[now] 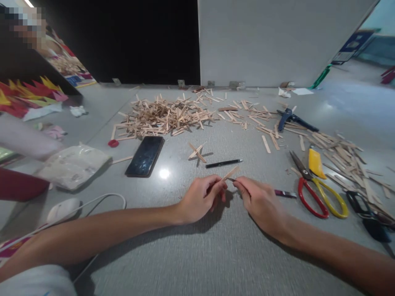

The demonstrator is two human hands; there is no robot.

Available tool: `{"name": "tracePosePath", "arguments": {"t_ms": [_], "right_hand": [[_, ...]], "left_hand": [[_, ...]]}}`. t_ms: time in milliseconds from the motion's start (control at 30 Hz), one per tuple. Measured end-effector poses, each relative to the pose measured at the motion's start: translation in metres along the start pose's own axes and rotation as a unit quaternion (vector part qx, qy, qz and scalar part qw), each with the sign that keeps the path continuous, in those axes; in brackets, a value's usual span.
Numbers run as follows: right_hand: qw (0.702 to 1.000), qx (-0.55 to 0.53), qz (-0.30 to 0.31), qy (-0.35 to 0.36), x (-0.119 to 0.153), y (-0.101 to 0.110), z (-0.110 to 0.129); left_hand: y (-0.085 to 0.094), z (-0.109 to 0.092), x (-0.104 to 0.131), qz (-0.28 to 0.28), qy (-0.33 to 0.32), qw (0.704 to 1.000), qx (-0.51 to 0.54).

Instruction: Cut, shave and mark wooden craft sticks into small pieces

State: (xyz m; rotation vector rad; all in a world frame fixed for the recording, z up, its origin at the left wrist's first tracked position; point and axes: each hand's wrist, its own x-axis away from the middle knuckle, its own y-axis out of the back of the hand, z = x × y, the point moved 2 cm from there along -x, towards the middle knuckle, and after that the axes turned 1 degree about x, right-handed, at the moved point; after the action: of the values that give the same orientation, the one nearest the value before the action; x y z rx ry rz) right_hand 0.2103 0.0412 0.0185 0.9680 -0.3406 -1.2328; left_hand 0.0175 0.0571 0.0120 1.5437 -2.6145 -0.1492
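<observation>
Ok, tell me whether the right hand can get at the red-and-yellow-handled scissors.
Probably yes: the scissors lie to the right of the right hand, handles uncovered, though it likely must first release the dark-tipped tool it grips.

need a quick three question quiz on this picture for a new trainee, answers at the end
1. True or false: the scissors have both handle loops in the same colour.

2. Fill in the blank: just beyond the hands, from left to right in the picture, lie the phone, the crossed sticks and a black ____.

3. Which of these is in the left hand?
A. the phone
B. a wooden stick
C. the scissors

Key:
1. False: one loop is red, the other yellow.
2. pen
3. B
</observation>
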Motion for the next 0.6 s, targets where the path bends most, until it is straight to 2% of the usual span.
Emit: {"name": "tracePosePath", "arguments": {"t_ms": [167,367,433,533,600], "right_hand": [[1.0,0.002,0.011,0.015,-0.001,-0.005,-0.002],[0.992,-0.082,0.062,-0.068,-0.012,-0.001,0.006],[0.977,-0.156,0.084,-0.118,-0.014,-0.001,0.006],[0.929,-0.29,0.136,-0.188,-0.016,-0.004,0.003],[0.901,-0.341,0.171,-0.208,-0.017,-0.006,0.001]], "left_hand": [[0.0,0.0,0.0,0.001,-0.015,1.0,-0.013],[0.001,0.002,0.001,0.005,-0.019,1.0,-0.018],[0.001,0.002,0.001,0.007,-0.02,1.0,-0.017],[0.002,0.003,0.0,0.008,-0.023,1.0,-0.013],[0.002,0.004,-0.001,0.01,-0.024,1.0,-0.007]]}}
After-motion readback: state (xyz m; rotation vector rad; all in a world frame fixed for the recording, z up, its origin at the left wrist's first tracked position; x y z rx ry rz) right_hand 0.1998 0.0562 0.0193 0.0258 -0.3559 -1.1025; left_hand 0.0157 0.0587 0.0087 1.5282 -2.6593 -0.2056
